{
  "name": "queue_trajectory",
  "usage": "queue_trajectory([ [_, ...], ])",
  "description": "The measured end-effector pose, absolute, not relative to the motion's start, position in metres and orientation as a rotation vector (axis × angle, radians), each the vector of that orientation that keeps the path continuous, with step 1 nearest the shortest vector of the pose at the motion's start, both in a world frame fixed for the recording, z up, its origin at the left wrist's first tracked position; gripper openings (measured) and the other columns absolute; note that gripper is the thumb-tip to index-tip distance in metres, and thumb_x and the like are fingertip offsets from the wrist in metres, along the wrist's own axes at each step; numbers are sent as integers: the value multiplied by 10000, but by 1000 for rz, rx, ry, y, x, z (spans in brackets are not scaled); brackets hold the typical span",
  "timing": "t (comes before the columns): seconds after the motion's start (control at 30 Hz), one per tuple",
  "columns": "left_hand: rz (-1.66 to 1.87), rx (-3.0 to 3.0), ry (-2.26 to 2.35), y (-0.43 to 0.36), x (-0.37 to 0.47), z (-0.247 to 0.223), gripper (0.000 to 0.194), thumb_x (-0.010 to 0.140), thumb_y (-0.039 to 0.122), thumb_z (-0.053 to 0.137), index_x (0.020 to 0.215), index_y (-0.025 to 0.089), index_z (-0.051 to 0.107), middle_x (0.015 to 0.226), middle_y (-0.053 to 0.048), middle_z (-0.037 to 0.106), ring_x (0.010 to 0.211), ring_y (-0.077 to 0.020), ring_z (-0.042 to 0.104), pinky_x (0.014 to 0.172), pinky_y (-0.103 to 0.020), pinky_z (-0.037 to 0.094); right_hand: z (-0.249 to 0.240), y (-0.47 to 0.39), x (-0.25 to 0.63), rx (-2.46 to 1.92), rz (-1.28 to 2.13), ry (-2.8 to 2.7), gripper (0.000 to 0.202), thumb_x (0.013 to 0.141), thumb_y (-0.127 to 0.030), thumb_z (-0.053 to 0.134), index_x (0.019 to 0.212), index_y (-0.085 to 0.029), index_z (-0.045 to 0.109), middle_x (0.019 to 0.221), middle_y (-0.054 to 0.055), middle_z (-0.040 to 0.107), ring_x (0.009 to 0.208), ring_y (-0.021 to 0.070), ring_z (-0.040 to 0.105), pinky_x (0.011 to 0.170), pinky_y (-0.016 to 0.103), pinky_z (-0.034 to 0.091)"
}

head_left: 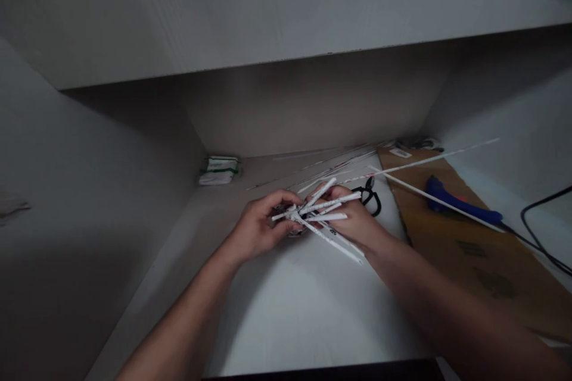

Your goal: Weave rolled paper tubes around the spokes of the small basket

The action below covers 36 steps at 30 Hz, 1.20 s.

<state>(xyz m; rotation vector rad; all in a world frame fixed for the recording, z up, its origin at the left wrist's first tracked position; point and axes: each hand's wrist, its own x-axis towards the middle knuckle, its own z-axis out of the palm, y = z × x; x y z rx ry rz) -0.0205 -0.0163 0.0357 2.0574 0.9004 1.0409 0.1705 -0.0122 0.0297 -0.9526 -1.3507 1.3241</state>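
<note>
A bundle of rolled paper sticks (324,239), whitish with dark print, is between my hands above the white surface. Their short ends fan out to the right from a tangled middle. My left hand (259,226) is closed around the gathered left end, thumb below and fingers above. From behind the fanned ends, my right hand (357,223) grips the bundle with bent fingers, partly hidden by the sticks. Two long thin paper sticks (429,159) stretch out to the right beyond my right hand. Black-handled scissors (375,202) lie just behind it.
On the right, a brown cardboard sheet (473,268) carries a blue glue gun (460,205) with a black cord (527,214). More thin sticks (344,164) lie at the back. A white-and-green packet (218,170) sits back left. Walls flank the surface, and a panel (286,12) overhangs it.
</note>
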Motion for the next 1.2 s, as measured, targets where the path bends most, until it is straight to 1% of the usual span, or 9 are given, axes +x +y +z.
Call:
queue_trajectory([
  [0.2,995,2037,909,-15,-23,34,290,767,326,727,992,160,650,980,-64,694,908,-173,617,790,-265,460,45,-15,166,-1142,1206,-1407,51,589,-170,652,587,-179,603,587,-10,601,596,145,554,541,260,417],
  [0.33,939,1991,912,-16,-23,37,362,729,344,756,1020,163,640,973,-63,685,859,-165,613,743,-257,474,45,-16,164,-1127,1137,-1413,56,566,-157,623,568,-183,573,573,-26,580,584,131,543,543,249,412],
  [0.5,949,1862,1000,-21,-20,40,352,716,350,758,979,157,629,928,-58,673,773,-149,608,632,-229,469,35,-18,165,-994,1076,-1477,153,550,-156,694,649,-183,581,609,-30,583,583,131,536,545,253,405],
  [0.67,977,1824,886,-24,-17,39,262,833,311,637,1052,167,628,1007,-72,668,878,-158,611,748,-258,487,32,-19,163,-939,1115,-1423,232,546,-165,739,668,-190,543,613,-49,544,570,111,490,532,242,382],
  [0.77,892,1751,843,-26,-16,42,252,827,297,632,1038,159,615,932,-64,661,797,-149,609,698,-261,486,29,-18,162,-911,1070,-1416,283,548,-164,757,663,-201,501,608,-62,527,563,103,478,527,231,368],
  [0.9,851,1789,889,-29,-14,47,254,734,258,711,925,165,571,786,-8,608,666,-118,556,620,-241,449,23,-19,160,-937,1012,-1488,214,620,-182,711,711,-207,519,630,-56,541,573,108,499,525,222,368],
  [1.03,1021,2082,991,-31,-12,47,138,726,203,697,756,169,566,835,-24,589,805,-149,546,734,-273,432,21,-20,157,-1006,929,-1511,74,741,-188,587,714,-208,521,648,-41,551,585,107,515,534,213,377],
  [1.1,1080,2147,1035,-30,-12,46,128,744,212,690,745,175,568,845,-32,593,872,-170,544,792,-294,425,22,-20,156,-992,962,-1491,96,755,-204,580,706,-211,499,638,-40,549,575,109,519,528,214,387],
  [1.2,1120,2118,1035,-29,-11,44,123,785,244,665,768,176,564,847,-36,595,847,-167,552,774,-288,432,24,-18,157,-983,1020,-1435,113,760,-240,593,720,-216,490,642,-35,565,561,116,532,511,219,403],
])
